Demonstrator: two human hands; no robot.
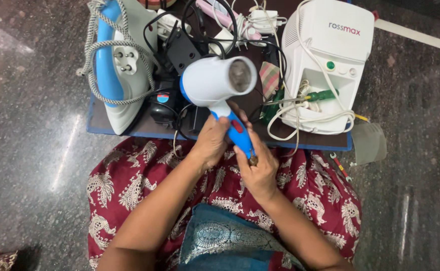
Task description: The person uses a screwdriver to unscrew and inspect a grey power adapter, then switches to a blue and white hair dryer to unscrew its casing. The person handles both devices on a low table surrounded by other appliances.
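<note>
Right hand [258, 170] nearest camera, fingers closed around base of blue handle; left hand [211, 142] grips handle higher up. Hair dryer [215, 80] lifted over board's [95, 124] near edge, nozzle facing up. Housing intact; no disassembly visible. Screwdriver [316, 96] unused on nebulizer [325, 55], board's right end.

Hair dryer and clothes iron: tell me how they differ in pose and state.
The hair dryer is held up off the board in both hands, left hand and right hand on its blue handle; the clothes iron lies untouched on the board. The iron has its braided cord wound around it; the dryer does not. Both are white and blue.
</note>
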